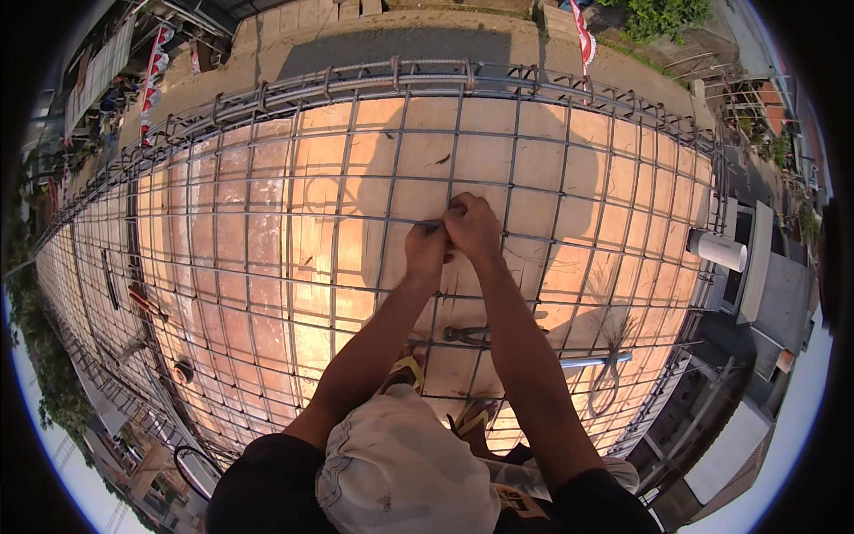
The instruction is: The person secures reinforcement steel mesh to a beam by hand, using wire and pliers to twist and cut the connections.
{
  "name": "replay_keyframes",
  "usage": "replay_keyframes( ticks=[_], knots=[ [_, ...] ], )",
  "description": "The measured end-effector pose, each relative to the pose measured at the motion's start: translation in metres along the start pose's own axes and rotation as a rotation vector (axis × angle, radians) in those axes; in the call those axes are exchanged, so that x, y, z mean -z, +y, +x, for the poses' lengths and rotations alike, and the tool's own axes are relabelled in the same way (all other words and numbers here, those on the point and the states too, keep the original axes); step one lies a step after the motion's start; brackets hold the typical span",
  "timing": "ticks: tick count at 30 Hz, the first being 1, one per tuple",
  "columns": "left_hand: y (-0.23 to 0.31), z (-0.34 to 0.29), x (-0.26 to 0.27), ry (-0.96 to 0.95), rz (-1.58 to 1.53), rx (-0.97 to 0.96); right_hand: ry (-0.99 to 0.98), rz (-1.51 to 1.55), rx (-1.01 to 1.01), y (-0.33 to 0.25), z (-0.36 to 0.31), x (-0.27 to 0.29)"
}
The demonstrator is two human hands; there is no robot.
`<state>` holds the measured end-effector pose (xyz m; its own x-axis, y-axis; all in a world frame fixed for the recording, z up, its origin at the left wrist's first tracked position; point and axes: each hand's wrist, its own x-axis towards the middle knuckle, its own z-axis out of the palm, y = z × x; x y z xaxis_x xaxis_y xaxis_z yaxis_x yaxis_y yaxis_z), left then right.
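Observation:
Both hands meet at a crossing of the steel rebar grid [391,218], in the middle of the head view. My left hand [425,251] is closed, its fingertips against the bars. Right beside it, my right hand [473,230] is closed too, with bent fingers over the same crossing. Anything pinched between the fingers is hidden or too thin to make out. Nearer to me, between my forearms, dark pincers [467,335] lie at the grid. To the right of my right forearm is a bundle of thin wire [614,334] with a looped end.
Plywood boards [422,169] lie under the grid. A raised rebar beam cage [329,84] runs along the far edge, with a road beyond. A white pipe [719,250] sticks out at right; a blue tube [596,360] lies nearer. Red-handled cutters [144,301] rest at left. My sandalled foot [476,416] is below.

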<state>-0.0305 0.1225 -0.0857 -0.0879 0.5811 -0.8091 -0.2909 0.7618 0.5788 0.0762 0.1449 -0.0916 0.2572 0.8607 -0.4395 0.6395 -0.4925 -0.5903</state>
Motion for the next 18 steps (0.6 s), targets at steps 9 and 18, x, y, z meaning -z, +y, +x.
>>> replay_keyframes(
  ticks=[9, 18],
  knots=[
    [0.032, -0.003, 0.03, -0.125, 0.902, -0.795, 0.081, -0.181, 0.143, -0.002, -0.014, -0.006],
    [0.037, 0.032, 0.036, -0.421, 0.921, -0.966, 0.092, -0.046, 0.17, 0.003, -0.01, -0.01]
  ],
)
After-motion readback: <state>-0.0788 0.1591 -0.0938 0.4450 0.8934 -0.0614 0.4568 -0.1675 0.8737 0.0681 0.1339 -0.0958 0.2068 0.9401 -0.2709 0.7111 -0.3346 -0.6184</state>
